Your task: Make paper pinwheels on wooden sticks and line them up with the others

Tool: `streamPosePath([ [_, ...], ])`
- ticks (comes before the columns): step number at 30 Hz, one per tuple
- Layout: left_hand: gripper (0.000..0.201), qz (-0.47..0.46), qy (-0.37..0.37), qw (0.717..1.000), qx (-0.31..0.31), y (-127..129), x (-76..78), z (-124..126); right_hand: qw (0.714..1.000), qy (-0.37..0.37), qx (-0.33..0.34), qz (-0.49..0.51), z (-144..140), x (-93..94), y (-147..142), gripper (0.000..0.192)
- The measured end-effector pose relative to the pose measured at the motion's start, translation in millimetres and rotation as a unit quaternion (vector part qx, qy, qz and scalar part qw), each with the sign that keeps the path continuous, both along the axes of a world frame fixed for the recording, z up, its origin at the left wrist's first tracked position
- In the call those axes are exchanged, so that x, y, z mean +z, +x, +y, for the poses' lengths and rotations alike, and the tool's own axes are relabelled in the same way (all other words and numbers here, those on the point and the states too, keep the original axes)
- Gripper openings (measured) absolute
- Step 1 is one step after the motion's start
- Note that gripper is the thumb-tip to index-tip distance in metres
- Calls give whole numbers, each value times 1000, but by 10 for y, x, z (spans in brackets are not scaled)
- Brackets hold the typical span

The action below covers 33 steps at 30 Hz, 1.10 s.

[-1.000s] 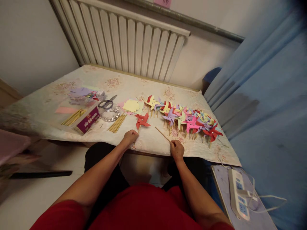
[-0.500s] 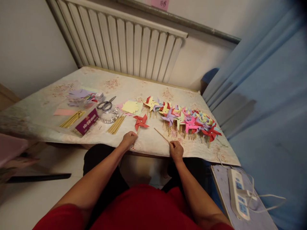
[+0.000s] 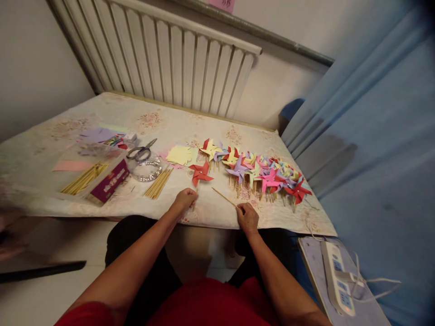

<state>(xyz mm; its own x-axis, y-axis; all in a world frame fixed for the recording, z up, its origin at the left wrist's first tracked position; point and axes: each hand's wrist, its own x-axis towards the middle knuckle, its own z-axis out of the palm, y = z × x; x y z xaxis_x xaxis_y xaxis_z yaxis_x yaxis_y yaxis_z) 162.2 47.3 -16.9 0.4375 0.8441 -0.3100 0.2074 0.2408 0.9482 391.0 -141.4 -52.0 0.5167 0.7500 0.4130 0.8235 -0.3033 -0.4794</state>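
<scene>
1. Head view: left hand (image 3: 186, 198) is pinching the red pinwheel (image 3: 200, 173) by its stick, fingers closed on it; looks assembled.
2. Right hand (image 3: 248, 217) is clamping a bare stick (image 3: 224, 198) between its fingers, right of the red pinwheel, tip pointing towards it.
3. Done: many pinwheels (image 3: 253, 172) are sitting right of the red pinwheel.
4. Left over: paper (image 3: 180, 155) is lying behind-left of it; sticks (image 3: 158, 183) are lying left of it, apparently unused.
</scene>
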Motion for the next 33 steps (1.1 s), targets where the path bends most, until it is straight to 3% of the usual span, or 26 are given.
streamPosePath([
  [8,12,-42,-5,999,-30,244,-40,271,1000,-2,29,1,145,81,-103,15],
  [13,13,-56,-39,997,-45,280,11,394,999,-7,43,2,236,97,-171,16],
  [23,14,-96,-36,993,-59,258,152,457,998,-15,67,-10,347,114,-289,16],
  [33,14,-139,-40,988,-55,234,146,462,992,-36,118,-9,724,172,-656,13],
])
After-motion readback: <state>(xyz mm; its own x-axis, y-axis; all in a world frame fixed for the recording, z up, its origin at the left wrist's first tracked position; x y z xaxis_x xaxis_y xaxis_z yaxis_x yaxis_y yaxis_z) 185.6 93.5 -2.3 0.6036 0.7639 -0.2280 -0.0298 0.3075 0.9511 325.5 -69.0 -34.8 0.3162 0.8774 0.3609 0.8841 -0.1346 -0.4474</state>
